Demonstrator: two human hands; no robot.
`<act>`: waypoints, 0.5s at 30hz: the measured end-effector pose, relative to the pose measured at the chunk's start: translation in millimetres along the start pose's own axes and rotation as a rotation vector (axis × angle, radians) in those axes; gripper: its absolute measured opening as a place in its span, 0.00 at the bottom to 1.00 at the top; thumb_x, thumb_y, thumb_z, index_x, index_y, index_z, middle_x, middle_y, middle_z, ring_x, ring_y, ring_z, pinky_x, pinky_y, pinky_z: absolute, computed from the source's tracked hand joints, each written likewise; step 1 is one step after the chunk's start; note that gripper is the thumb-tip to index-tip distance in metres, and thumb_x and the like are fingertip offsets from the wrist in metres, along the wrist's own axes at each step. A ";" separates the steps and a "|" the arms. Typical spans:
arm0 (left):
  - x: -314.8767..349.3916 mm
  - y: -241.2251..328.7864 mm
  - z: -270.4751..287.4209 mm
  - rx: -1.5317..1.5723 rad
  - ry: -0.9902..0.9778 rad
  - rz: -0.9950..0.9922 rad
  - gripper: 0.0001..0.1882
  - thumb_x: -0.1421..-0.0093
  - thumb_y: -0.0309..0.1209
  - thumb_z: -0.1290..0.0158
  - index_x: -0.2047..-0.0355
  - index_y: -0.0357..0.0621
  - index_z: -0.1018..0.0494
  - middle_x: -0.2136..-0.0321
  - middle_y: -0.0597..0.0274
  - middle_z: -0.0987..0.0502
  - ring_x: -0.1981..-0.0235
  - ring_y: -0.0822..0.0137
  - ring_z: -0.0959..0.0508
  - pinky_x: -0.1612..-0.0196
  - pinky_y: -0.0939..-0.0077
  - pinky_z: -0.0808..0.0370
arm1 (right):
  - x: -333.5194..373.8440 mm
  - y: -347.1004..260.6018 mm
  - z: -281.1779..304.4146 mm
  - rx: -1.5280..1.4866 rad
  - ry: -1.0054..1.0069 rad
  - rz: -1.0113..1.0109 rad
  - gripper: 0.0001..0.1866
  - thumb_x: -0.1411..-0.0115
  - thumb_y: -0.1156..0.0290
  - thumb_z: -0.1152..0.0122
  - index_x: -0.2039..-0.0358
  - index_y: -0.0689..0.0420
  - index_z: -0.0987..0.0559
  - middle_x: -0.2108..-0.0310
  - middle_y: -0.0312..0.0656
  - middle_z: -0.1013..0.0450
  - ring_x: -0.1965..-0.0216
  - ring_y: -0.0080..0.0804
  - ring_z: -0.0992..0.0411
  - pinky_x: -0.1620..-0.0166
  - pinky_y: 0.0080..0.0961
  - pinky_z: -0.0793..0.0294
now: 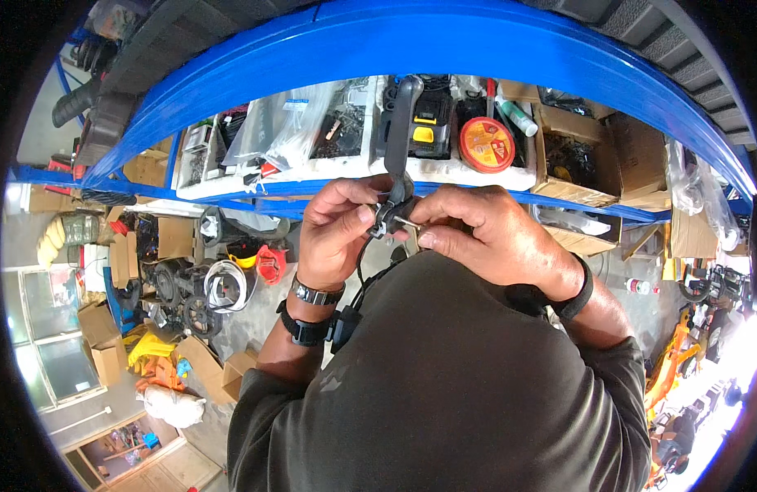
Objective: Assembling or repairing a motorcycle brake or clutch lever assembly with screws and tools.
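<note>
Head view: just above the middle, toward 12 o'clock, is a small dark part [384, 220] with a shiny bit on it. The left hand [333, 225] comes from 9 o'clock and pinches it between thumb and fingers, likely so it won't wobble. The right hand [485, 230], on the 3 o'clock side, pinches a thin metal rod [406, 222] by its end, maybe because fingertips can turn such a skinny thing best. A long dark lever [403, 123] seems joined to the part and points to 12 o'clock, out of the fingers' way. A black wire [360, 266] hangs toward 6 o'clock. Farther up, white foam trays [432, 170] hold loose things, probably so they don't roll off. A round red tin [487, 145] sits between 1 and 2 o'clock, and a cardboard box [579, 191] near 2 o'clock.
</note>
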State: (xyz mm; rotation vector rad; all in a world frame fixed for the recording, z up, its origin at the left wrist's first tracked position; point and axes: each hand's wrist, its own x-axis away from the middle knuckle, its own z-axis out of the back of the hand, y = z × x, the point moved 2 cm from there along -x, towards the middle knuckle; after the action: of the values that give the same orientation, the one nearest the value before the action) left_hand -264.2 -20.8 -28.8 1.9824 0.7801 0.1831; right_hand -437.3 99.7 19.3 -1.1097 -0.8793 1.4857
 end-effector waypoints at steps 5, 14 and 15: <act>2.2 -1.4 0.1 0.002 0.046 0.005 0.08 0.39 0.25 0.46 0.62 0.32 0.27 0.52 0.39 0.27 0.59 0.53 0.19 0.62 0.56 0.16 | -3.1 2.5 -0.9 0.033 -0.004 0.075 0.05 0.40 0.73 0.40 0.64 0.58 0.23 0.72 0.44 0.24 0.69 0.40 0.24 0.65 0.33 0.26; 6.0 2.2 -2.2 -0.141 0.037 -0.064 0.08 0.40 0.24 0.44 0.61 0.33 0.27 0.51 0.38 0.27 0.55 0.52 0.21 0.55 0.58 0.19 | 0.2 1.9 -5.9 0.138 0.031 0.127 0.06 0.39 0.76 0.42 0.61 0.60 0.22 0.72 0.40 0.24 0.71 0.32 0.24 0.66 0.26 0.26; 6.8 2.8 -2.4 -0.237 0.032 -0.127 0.08 0.40 0.24 0.44 0.61 0.33 0.27 0.50 0.37 0.27 0.53 0.52 0.22 0.52 0.58 0.21 | 0.2 0.9 -5.0 0.139 0.032 0.125 0.06 0.39 0.76 0.42 0.61 0.60 0.22 0.72 0.40 0.24 0.71 0.32 0.24 0.66 0.26 0.26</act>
State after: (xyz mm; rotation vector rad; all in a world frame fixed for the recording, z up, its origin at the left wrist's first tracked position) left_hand -258.7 -16.0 -26.4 1.7057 0.8616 0.2220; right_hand -432.8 99.7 16.9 -1.0982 -0.6841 1.6022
